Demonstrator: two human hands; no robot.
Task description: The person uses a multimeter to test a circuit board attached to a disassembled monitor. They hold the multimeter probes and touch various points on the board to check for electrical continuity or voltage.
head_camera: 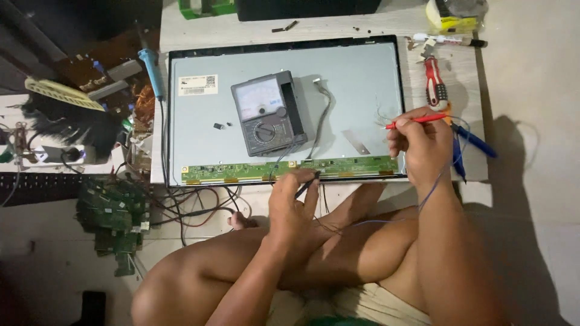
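At near edge of flat grey display panel point(356, 84), on long green circuit strip point(290, 169): left hand point(293, 208), fingers pinched on black probe point(307, 185), tip touching strip. Toward panel's right edge: right hand point(423, 142), fingers pinched round red probe point(417, 121), held just above panel. Mid-panel: grey analog multimeter point(269, 113). Beyond right edge: red-handled pliers point(435, 84).
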